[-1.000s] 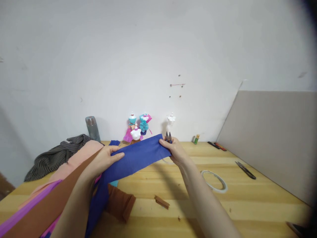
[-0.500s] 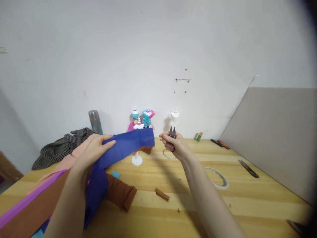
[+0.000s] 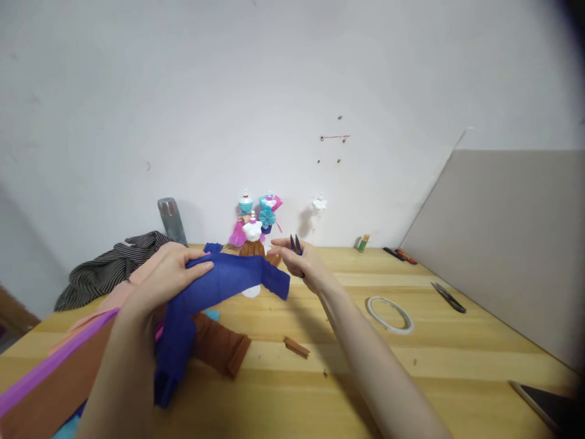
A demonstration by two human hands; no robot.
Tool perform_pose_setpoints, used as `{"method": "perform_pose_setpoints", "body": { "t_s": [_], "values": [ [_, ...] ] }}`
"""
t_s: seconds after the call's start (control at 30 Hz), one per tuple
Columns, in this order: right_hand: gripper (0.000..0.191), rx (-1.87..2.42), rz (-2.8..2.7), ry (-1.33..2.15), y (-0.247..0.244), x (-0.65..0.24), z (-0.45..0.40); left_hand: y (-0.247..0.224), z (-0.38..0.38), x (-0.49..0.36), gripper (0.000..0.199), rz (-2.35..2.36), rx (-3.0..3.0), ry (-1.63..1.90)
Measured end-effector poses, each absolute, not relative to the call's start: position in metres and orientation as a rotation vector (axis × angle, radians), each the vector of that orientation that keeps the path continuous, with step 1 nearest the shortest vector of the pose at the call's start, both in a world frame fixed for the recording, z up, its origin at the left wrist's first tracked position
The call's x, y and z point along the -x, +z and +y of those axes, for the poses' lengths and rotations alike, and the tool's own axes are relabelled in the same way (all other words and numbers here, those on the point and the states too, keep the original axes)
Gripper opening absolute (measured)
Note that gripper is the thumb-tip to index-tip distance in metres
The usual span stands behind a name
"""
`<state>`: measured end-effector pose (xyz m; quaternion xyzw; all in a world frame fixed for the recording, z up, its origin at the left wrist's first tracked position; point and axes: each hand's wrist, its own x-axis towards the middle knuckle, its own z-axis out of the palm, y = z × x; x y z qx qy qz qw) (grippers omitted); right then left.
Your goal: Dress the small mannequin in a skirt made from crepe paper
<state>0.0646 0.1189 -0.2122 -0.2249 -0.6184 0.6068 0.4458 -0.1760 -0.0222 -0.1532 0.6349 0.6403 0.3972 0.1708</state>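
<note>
A long strip of blue paper or cloth (image 3: 233, 275) is gripped by my left hand (image 3: 176, 274), its thumb on top. One end hangs down below the hand and the other droops to the right, its tip bent. My right hand (image 3: 299, 263) is just right of the strip and holds small scissors (image 3: 296, 245), blades pointing up. Its index finger and thumb reach left and touch nothing visible. Behind the strip stands a small white dress form (image 3: 252, 229) with a brown skirt. A folded brown piece (image 3: 222, 347) lies below the strip.
More small dressed forms (image 3: 269, 210) and a bare one (image 3: 319, 203) stand by the wall. A tape ring (image 3: 388, 314), black scissors (image 3: 448, 297) and a green bottle (image 3: 363, 243) are at right. A flask (image 3: 172, 221) and striped cloth (image 3: 109, 268) lie at left.
The right end of the blue strip has dropped, uncovering the dress form's brown skirt. My right hand has moved left with the scissors, its index finger now extended. The view has shifted slightly.
</note>
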Motion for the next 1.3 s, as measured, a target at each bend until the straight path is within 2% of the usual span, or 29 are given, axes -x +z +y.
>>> {"method": "perform_pose_setpoints", "body": {
  "t_s": [0.23,0.43,0.57,0.8,0.97,1.1,1.3],
  "values": [
    [0.045,0.444,-1.660,1.536,-0.208,-0.072,0.115,-0.161,-0.010,0.160,0.029,2.048,-1.956,1.050],
    [0.066,0.450,-2.130,1.134,-0.204,-0.070,0.100,-0.157,-0.012,0.150,0.022,1.959,-1.838,1.061],
    [0.056,0.548,-2.154,0.958,-0.214,-0.060,0.099,-0.155,-0.016,0.148,0.024,1.852,-1.777,1.017],
    [0.025,0.574,-2.071,1.053,-0.211,-0.065,0.107,-0.161,-0.017,0.164,0.029,1.810,-1.683,1.157],
    [0.041,0.538,-1.995,1.135,-0.209,-0.065,0.108,-0.163,-0.018,0.172,0.029,1.553,-1.461,1.169],
    [0.011,0.526,-1.915,1.229,-0.214,-0.060,0.111,-0.159,-0.022,0.169,0.030,1.504,-1.505,1.170],
    [0.023,0.511,-1.776,1.440,-0.208,-0.072,0.113,-0.159,-0.025,0.165,0.022,1.439,-1.584,1.026]
  ]
}}
